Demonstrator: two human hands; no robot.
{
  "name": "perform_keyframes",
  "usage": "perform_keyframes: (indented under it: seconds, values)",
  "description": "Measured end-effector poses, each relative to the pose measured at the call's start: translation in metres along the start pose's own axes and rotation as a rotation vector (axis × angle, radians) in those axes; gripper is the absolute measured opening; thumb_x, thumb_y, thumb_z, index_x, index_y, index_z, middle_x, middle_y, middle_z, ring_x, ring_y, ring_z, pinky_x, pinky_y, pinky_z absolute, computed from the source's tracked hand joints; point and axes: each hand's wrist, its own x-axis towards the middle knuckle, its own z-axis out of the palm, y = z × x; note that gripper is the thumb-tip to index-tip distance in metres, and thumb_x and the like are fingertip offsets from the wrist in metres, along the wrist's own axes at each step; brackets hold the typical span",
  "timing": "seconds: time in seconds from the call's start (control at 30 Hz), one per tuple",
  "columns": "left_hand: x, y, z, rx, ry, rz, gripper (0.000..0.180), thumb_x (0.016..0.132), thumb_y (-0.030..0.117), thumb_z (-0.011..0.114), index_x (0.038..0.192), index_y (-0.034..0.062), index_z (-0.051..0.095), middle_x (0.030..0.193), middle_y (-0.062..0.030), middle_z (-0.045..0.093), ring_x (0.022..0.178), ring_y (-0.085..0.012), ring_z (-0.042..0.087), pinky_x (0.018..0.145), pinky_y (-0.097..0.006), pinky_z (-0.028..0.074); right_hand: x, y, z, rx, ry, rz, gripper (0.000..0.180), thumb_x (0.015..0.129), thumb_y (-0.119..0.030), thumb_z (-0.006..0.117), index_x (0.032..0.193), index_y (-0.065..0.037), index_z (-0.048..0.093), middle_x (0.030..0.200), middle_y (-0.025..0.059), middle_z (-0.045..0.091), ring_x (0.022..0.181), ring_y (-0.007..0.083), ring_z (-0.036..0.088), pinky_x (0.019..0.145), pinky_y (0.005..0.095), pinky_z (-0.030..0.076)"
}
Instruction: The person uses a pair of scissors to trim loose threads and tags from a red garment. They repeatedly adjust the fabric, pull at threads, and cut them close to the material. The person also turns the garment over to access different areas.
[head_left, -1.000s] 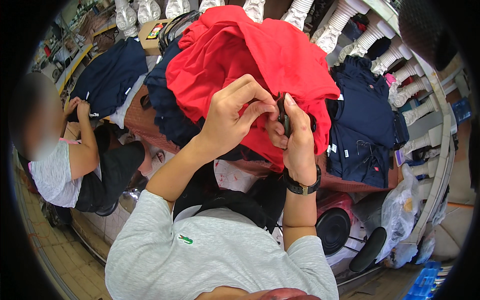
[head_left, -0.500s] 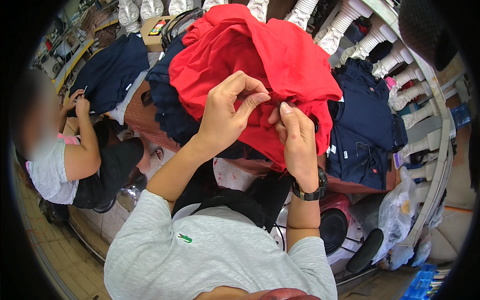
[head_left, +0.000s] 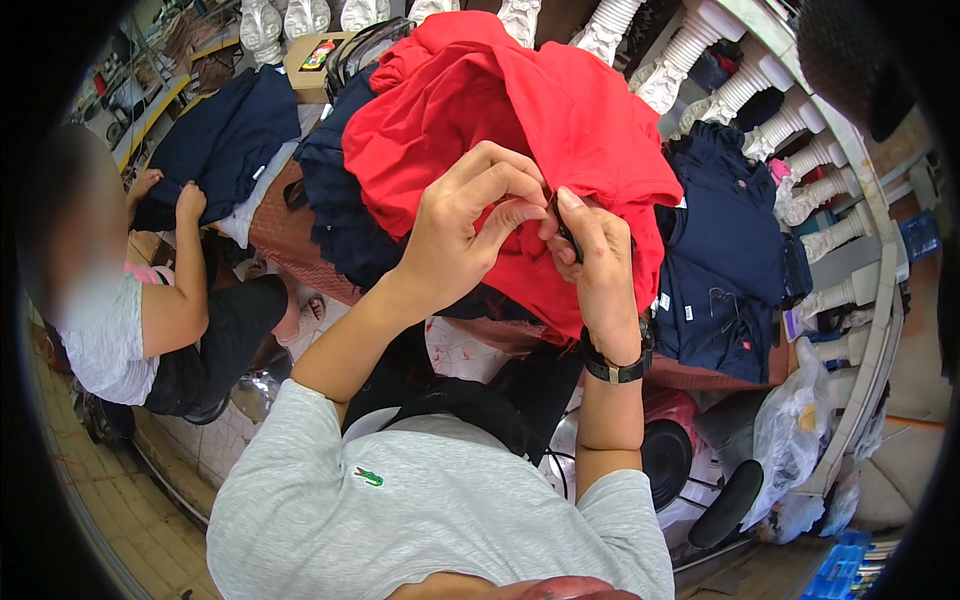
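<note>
A bulky red cloth garment (head_left: 590, 120) lies heaped before me, its folds opening toward my hands. Over its near part, my left hand (head_left: 470, 220) pinches what seems to be a thin thread between thumb and forefinger. My right hand (head_left: 597, 255) is closed around small dark thread snips (head_left: 569, 240), mostly hidden by the fingers. The tips of both hands nearly meet, and the snips' blades are too small to make out. A dark watch sits on my right wrist.
Folded navy garments (head_left: 725, 250) lie right of the red cloth, and more navy cloth (head_left: 345, 200) lies left. At the left a seated co-worker handles a navy garment (head_left: 225, 135). White balusters (head_left: 690, 60) line the far side. A clear plastic bag (head_left: 790, 430) hangs at right.
My right hand has shifted slightly, turning so that the dark snips show more. The fingertips of my hands are closer together. The co-worker's hands have lowered onto the navy garment.
</note>
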Motion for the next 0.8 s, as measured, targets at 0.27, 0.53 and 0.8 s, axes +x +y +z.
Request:
perform_keyframes:
  seconds: [0.27, 0.53, 0.8]
  values:
    - [0.001, 0.001, 0.000, 0.001, -0.018, 0.007, 0.009, 0.083, -0.006, 0.068, 0.088, 0.0006, 0.064, 0.095, -0.0091, 0.063, 0.084, -0.0232, 0.065, 0.072, -0.033, 0.053, 0.006, 0.010, 0.000, -0.102, 0.003, -0.096, 0.047, 0.106, -0.032, 0.052, 0.069, -0.002, 0.056, 0.058, -0.0058, 0.039, 0.053, 0.0035, 0.032, 0.048, 0.0252, 0.024]
    - [-0.010, 0.029, -0.046, 0.049, -0.461, -0.145, 0.020, 0.079, 0.014, 0.081, 0.089, 0.0020, 0.067, 0.091, -0.0067, 0.061, 0.086, -0.0208, 0.063, 0.076, -0.033, 0.050, -0.032, 0.000, -0.023, -0.169, 0.269, -0.152, 0.029, 0.101, -0.029, 0.055, 0.084, -0.005, 0.057, 0.066, -0.0078, 0.039, 0.054, 0.0007, 0.030, 0.048, 0.0234, 0.021]
    - [0.028, 0.007, 0.031, 0.031, -0.069, 0.161, 0.027, 0.080, 0.006, 0.081, 0.101, 0.0011, 0.065, 0.095, -0.0071, 0.062, 0.076, -0.0168, 0.064, 0.066, -0.027, 0.054, 0.007, 0.011, -0.024, 0.416, 0.382, -0.294, 0.019, 0.099, -0.022, 0.063, 0.087, -0.010, 0.057, 0.064, -0.0053, 0.049, 0.042, 0.0029, 0.032, 0.040, 0.0206, 0.022]
